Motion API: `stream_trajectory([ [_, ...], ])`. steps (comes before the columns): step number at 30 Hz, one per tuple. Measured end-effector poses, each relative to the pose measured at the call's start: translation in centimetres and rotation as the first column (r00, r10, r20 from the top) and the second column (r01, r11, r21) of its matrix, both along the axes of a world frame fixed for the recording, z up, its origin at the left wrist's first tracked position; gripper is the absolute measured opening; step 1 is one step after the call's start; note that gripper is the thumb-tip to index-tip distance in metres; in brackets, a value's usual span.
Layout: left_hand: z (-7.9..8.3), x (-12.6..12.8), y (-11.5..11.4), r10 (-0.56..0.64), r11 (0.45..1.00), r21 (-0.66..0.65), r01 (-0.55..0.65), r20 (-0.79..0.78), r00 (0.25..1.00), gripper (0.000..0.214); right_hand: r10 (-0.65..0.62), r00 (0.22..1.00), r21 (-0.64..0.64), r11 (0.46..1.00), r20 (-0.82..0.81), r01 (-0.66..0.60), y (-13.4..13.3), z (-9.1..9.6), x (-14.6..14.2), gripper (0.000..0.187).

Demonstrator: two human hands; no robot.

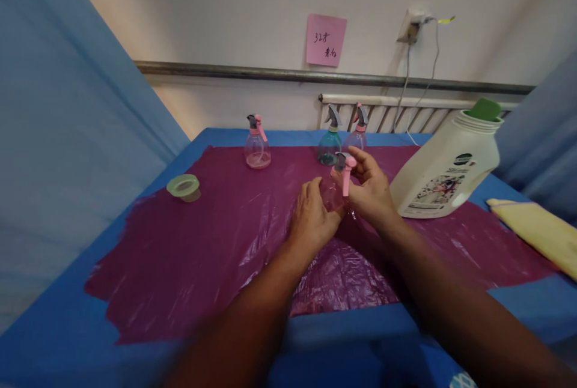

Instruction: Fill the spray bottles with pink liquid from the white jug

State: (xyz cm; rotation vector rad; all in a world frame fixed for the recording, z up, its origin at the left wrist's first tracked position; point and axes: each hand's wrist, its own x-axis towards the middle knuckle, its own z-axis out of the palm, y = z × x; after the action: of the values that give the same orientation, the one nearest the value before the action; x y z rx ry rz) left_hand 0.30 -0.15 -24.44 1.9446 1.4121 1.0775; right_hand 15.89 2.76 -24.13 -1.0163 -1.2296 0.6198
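A small clear spray bottle (336, 193) with a pink trigger and grey nozzle sits between both my hands over the purple plastic sheet (189, 256). My left hand (311, 217) wraps round the bottle's body from the left. My right hand (372, 190) grips its spray head (345, 166) from the right, fingers curled round the top. The lower part of the bottle is hidden by my hands.
Three more spray bottles stand at the back: a pink one (256, 143), a teal one (330, 136), another pink one (359, 128). A big white jug (446, 166) with a green cap stands right. A green lid (184, 187) lies left, a yellow cloth (536, 229) far right.
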Motion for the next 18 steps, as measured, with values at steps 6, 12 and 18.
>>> stream_trajectory([
  [6,-0.2,0.0,0.0,0.011,1.0,-0.003,-0.011,-0.013,1.0,0.076,0.098,0.994,-0.006,0.995,-0.042,-0.099,-0.8,0.0,-0.1,0.077],
  [12,-0.4,0.0,0.0,0.009,1.0,0.022,-0.008,-0.018,1.0,0.072,0.135,0.991,0.019,0.991,-0.002,-0.135,-0.5,0.0,0.1,0.074],
  [18,-0.4,0.1,0.1,0.005,1.0,0.027,-0.005,-0.014,1.0,0.072,0.007,0.998,0.054,0.999,0.058,-0.01,0.2,-0.2,0.0,0.071],
])
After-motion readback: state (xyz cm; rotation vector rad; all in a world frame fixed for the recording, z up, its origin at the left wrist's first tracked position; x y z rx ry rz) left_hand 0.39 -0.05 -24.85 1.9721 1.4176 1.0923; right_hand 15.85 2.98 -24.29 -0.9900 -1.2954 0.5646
